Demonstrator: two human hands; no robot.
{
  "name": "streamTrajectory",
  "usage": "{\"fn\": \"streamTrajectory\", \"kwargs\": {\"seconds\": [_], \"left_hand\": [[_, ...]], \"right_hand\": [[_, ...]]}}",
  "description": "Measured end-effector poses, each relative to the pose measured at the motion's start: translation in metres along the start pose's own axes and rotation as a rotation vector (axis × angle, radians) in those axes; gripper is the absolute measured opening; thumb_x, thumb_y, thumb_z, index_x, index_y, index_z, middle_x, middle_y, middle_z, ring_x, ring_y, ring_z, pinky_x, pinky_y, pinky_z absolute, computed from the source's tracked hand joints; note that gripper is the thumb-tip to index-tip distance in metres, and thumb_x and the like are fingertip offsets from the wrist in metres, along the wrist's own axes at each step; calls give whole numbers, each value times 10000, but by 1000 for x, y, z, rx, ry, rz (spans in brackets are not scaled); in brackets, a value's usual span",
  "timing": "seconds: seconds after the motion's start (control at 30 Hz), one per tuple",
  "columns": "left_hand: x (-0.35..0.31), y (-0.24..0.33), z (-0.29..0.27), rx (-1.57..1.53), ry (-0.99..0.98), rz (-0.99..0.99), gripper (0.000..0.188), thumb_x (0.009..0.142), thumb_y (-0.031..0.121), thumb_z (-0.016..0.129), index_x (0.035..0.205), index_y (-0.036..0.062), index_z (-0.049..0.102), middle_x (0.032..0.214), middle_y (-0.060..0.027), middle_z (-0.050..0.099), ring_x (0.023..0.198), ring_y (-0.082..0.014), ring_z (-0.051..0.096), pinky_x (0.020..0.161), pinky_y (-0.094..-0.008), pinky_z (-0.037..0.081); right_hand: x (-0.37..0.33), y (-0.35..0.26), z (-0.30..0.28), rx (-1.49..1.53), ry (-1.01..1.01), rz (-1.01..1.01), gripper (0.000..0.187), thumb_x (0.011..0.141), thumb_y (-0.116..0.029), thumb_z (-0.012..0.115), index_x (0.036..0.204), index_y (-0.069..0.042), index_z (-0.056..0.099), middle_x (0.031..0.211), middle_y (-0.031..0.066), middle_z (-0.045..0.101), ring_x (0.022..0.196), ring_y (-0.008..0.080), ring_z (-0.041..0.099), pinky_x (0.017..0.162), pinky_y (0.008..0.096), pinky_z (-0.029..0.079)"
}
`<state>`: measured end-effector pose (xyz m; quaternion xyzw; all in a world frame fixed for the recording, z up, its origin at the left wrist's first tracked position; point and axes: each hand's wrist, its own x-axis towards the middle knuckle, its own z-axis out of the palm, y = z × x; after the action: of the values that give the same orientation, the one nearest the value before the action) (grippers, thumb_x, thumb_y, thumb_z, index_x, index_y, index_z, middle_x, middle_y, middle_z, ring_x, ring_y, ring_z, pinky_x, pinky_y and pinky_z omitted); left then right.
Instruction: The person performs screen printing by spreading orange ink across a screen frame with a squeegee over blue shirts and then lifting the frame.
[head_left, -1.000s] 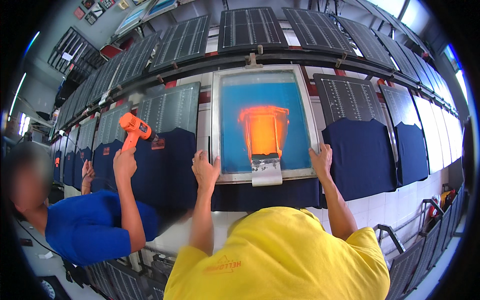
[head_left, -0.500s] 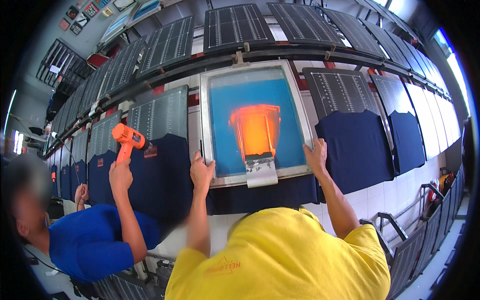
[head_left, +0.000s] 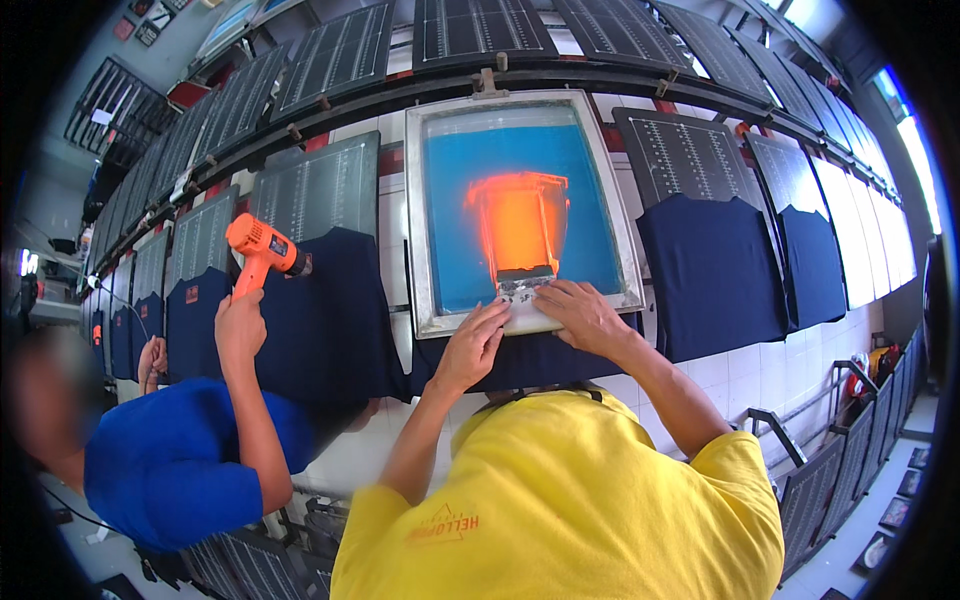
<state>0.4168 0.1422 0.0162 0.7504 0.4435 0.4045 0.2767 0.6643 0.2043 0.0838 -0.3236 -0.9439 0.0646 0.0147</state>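
Note:
A screen printing frame with blue mesh lies over a navy shirt on a board. Bright orange ink is spread on the middle of the mesh. At the near end of the ink a pale squeegee rests on the screen, its top edge smudged dark. My left hand is closed on the squeegee's left side. From the right, my right hand grips its other side, fingers over the top. The squeegee's blade is hidden.
On my left a co-worker in a blue shirt holds an orange heat gun over a navy shirt with a small print. Another navy shirt lies on a board to the right. Black printing boards line the far side.
Both my hands have left the sides of the screen frame and come together on the squeegee. The whole scene sits slightly higher in view. The co-worker still holds up the heat gun.

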Motion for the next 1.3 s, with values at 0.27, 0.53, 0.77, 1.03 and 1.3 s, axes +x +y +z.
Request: {"fn": "streamTrajectory", "kwargs": {"seconds": [0.27,0.53,0.77,1.03,1.3], "left_hand": [[37,5,4,47,23,11,322,972,53,507,1278,-32,563,1335,-207,577,1305,-367,502,1092,-457,390],[29,-5,21,253,74,64,379,903,31,553,1280,-1,542,1322,-192,578,1232,-357,553,976,-459,439],[130,-57,-13,226,137,84,385,880,6,551,1265,15,563,1250,-195,625,1109,-388,603,895,-491,460],[90,-21,-21,231,141,127,382,854,-26,571,1235,10,583,1226,-191,636,1089,-389,608,892,-489,460],[29,-6,16,351,62,57,436,837,5,605,1269,33,550,1316,-135,593,1261,-267,552,950,-454,422]], "right_hand": [[26,2,0,-23,223,33,506,625,-89,778,1092,-71,586,1116,58,614,1063,249,589,839,393,429],[29,8,27,-66,387,29,401,653,-49,703,1046,-70,627,1058,59,640,1015,248,609,825,402,434],[121,84,16,-40,511,49,316,683,-46,699,992,-105,665,972,38,690,897,249,625,835,422,437],[79,34,-2,9,512,66,319,688,-75,715,1001,-114,664,956,37,682,892,244,615,810,408,428],[31,-1,29,-53,400,95,294,720,-70,667,1013,-56,653,1089,65,674,934,230,603,759,385,431]]}}
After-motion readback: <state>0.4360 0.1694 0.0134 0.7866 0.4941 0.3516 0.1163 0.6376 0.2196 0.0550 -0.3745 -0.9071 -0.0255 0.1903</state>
